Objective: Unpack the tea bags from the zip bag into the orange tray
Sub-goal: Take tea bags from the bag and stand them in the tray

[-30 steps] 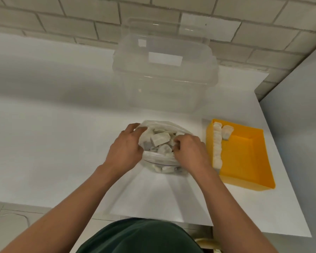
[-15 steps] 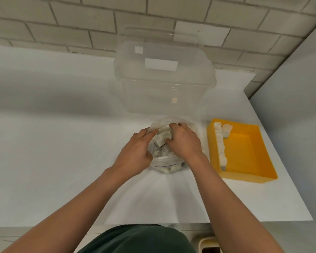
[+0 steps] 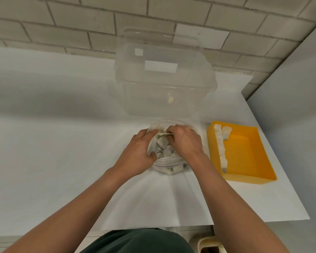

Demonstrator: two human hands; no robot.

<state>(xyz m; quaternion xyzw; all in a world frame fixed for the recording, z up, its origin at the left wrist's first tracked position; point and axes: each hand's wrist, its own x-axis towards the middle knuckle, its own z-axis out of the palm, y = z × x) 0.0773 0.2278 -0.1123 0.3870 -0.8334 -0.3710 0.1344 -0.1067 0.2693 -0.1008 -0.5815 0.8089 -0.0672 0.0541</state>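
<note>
Zip bag (image 3: 169, 168) on the table (image 3: 62, 143), left of the orange tray (image 3: 244, 154). Left hand (image 3: 140, 153) grips the bag's left rim; right hand (image 3: 186, 142) reaches inside, fingers curled around tea bags (image 3: 162, 143).

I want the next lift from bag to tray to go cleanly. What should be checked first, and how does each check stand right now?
1. Mouth of the zip bag open: ok, the tea bags show inside.
2. Bag steadied by the left hand, which grips its rim: ok.
3. A tea bag pinched by the right hand: cannot tell, its fingers curl in among them.
4. Bare floor left in the orange tray: ok, the unpacked row fills only the side nearest the bag.
5. Way from bag to tray free: ok, the clear container stands behind the bag.
</note>
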